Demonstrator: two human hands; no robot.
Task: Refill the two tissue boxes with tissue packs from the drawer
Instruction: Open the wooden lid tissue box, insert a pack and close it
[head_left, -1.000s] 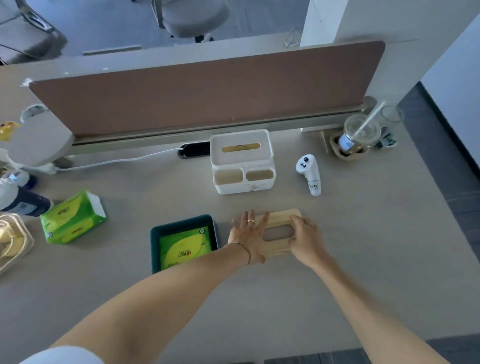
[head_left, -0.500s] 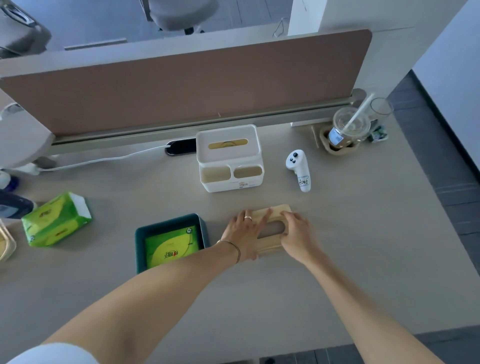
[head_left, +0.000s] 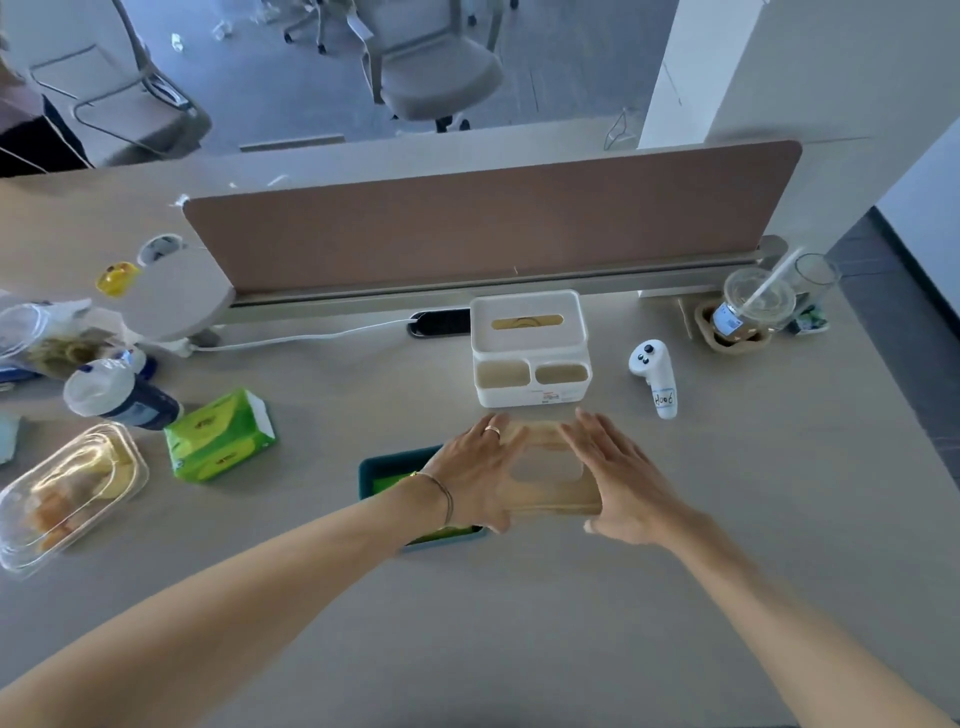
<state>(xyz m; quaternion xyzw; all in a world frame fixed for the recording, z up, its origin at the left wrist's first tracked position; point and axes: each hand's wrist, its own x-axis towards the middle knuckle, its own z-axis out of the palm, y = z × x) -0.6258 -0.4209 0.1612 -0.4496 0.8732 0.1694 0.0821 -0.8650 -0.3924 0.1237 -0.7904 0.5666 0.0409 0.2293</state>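
Left side of the surface (head_left: 727, 519) has a loose green tissue pack (head_left: 221, 436), then the teal box (head_left: 376, 470) with a pack inside. Left hand (head_left: 475, 470) and right hand (head_left: 621, 480) clamp the wooden lid (head_left: 550, 486) by its ends; it's now lifted, not flat like before. White tissue box (head_left: 527, 345) sits behind, office chairs beyond.

Wooden slotted lid (head_left: 550, 493) held tilted beside teal box (head_left: 371, 475) containing green tissue pack (head_left: 387, 480); white box (head_left: 527, 345) behind.
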